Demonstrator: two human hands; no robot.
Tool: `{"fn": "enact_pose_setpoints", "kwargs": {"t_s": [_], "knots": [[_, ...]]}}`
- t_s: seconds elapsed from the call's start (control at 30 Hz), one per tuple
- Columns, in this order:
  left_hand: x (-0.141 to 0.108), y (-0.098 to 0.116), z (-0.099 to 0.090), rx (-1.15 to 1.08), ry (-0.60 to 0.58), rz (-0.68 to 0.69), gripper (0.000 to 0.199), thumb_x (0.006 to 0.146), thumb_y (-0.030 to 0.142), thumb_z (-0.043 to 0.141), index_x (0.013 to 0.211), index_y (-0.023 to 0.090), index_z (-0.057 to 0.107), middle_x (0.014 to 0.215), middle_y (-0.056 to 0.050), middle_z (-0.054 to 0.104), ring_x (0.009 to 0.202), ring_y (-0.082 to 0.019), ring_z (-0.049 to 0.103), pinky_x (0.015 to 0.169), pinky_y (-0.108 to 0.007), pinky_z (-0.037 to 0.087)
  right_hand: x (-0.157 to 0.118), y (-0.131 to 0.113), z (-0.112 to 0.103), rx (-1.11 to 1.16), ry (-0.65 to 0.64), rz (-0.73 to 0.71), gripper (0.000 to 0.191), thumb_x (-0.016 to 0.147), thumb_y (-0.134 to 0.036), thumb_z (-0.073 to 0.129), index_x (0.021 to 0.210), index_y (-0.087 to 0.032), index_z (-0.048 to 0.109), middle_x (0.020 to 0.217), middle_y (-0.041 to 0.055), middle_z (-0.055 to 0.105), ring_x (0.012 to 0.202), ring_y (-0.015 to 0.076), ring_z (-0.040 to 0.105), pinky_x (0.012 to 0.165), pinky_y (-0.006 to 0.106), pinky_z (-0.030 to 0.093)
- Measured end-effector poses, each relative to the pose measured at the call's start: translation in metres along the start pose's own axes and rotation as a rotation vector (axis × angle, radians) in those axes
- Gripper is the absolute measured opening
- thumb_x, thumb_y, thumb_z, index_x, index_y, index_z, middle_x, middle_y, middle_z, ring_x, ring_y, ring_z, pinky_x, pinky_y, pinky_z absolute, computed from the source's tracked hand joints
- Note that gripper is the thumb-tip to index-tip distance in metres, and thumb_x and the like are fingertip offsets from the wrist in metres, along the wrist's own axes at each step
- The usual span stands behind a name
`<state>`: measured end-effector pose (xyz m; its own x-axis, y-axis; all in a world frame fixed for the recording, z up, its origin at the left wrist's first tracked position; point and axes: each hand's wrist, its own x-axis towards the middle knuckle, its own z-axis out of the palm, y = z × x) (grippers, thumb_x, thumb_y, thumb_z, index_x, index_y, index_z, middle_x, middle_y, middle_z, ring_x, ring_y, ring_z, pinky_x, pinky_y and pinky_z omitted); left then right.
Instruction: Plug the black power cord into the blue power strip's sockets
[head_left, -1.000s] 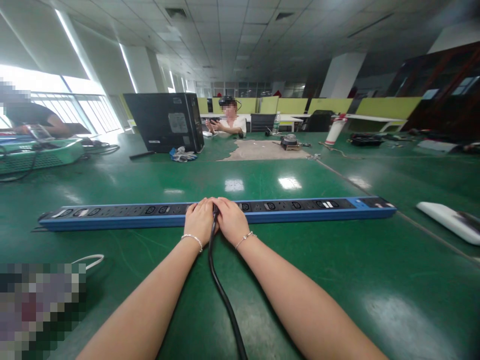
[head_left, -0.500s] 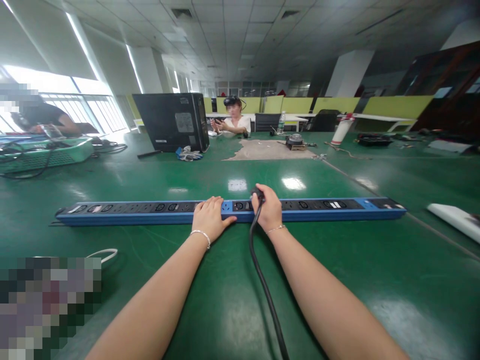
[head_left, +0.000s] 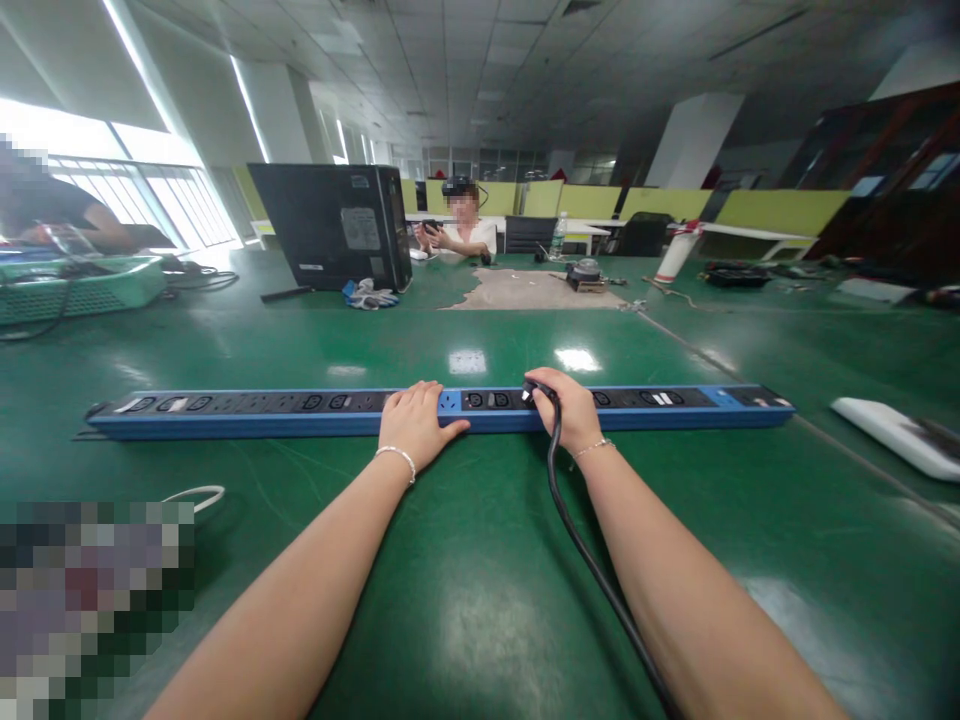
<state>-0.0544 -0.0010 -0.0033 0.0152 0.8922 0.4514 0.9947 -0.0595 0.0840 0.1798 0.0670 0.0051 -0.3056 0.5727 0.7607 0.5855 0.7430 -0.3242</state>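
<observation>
A long blue power strip (head_left: 247, 425) with a black socket face lies across the green table in front of me. My left hand (head_left: 414, 425) grips it left of the middle, fingers laid over the top and thumb along the front edge, beside a blue socket. Just right of the middle, my right hand (head_left: 571, 408) is closed around a black power plug (head_left: 541, 390), held at the socket face. The fingers partly hide the plug, so I cannot tell whether it sits in a socket. Its black cable (head_left: 581, 555) hangs past my right wrist and runs down to the lower right.
Behind the strip stand a black computer case (head_left: 330, 225) and a pair of gloves (head_left: 369, 294). A green basket (head_left: 82, 290) holds cables at left. A white device (head_left: 896, 435) lies at right, a blurred-out object (head_left: 90, 600) at lower left. Two people sit beyond.
My right hand has moved a little to the right along the strip with the plug, and the cable has swung right. The left hand keeps its place on the strip. The view has shifted slightly.
</observation>
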Motion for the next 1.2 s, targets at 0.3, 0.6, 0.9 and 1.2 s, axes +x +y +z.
{"fn": "enact_pose_setpoints", "kwargs": {"t_s": [0.3,0.6,0.9,1.2], "knots": [[-0.001,-0.001,0.000,-0.009,0.003,-0.002,0.066,0.075,0.063,0.050,0.123,0.018,0.048,0.128,-0.012,0.055,0.122,-0.026,0.046,0.102,-0.041,0.030,0.007,-0.019,-0.010,-0.249,-0.151,-0.095,0.029,0.080,-0.016,0.046,0.100,-0.019,0.067,0.109,0.0060,0.066,0.095,0.0172,0.063,0.085,0.029,0.052],[-0.002,0.002,-0.002,-0.015,0.014,-0.002,0.065,0.075,0.063,0.050,0.123,0.019,0.048,0.129,-0.010,0.055,0.122,-0.024,0.045,0.102,-0.039,0.029,0.005,-0.028,-0.004,-0.349,-0.196,-0.107,0.027,0.078,-0.017,0.048,0.095,-0.021,0.069,0.106,0.0047,0.067,0.087,0.0182,0.063,0.078,0.029,0.051],[-0.002,0.001,-0.002,-0.041,-0.019,-0.003,0.070,0.076,0.068,0.045,0.124,0.017,0.046,0.130,-0.010,0.053,0.124,-0.023,0.042,0.103,-0.038,0.028,-0.005,-0.022,0.015,-0.371,0.017,-0.049,0.028,0.085,-0.028,0.047,0.101,-0.021,0.068,0.101,0.0051,0.068,0.086,0.0169,0.064,0.074,0.026,0.050],[-0.002,0.001,0.002,-0.047,0.006,0.000,0.071,0.075,0.069,0.044,0.121,0.015,0.047,0.127,-0.010,0.055,0.122,-0.022,0.043,0.102,-0.037,0.028,-0.009,-0.029,0.017,-0.428,0.066,0.002,0.031,0.085,-0.031,0.046,0.105,-0.021,0.067,0.105,0.0038,0.069,0.084,0.0162,0.066,0.073,0.022,0.049]]}}
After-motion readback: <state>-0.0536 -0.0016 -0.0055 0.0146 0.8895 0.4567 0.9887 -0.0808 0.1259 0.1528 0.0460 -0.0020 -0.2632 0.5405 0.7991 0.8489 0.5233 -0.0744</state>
